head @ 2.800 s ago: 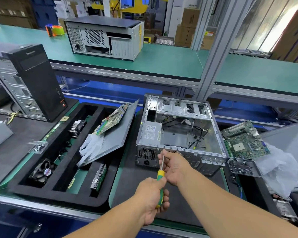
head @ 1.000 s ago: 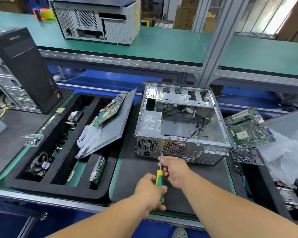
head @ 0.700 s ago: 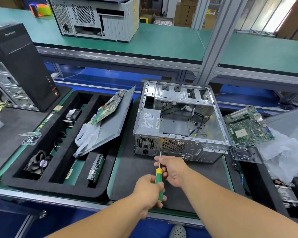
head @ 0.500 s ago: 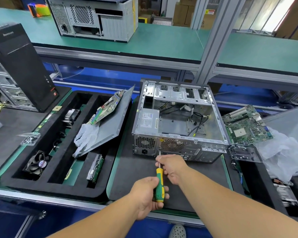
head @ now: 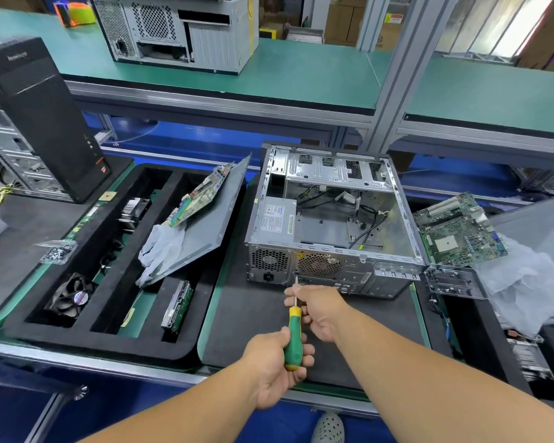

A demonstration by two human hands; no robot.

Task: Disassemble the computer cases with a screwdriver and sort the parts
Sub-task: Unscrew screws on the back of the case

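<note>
Against open case point(head: 330, 238) rear, screwdriver point(head: 293, 334) tip, both hands gripping it

Bright, even light; daylight glares at the upper right corner. Wide-angle bending at edges; shadows soft, focus sharp.

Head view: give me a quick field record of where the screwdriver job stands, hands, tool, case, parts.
left hand: grips the screwdriver handle
right hand: pinches the shaft near the handle
screwdriver: green and yellow, tip at the case's rear panel beside the round fan grille
open case: lies on its side, power supply and loose cables inside
motherboard: out, lying right of the case
foam tray: holds fan, drive, side panel
</note>
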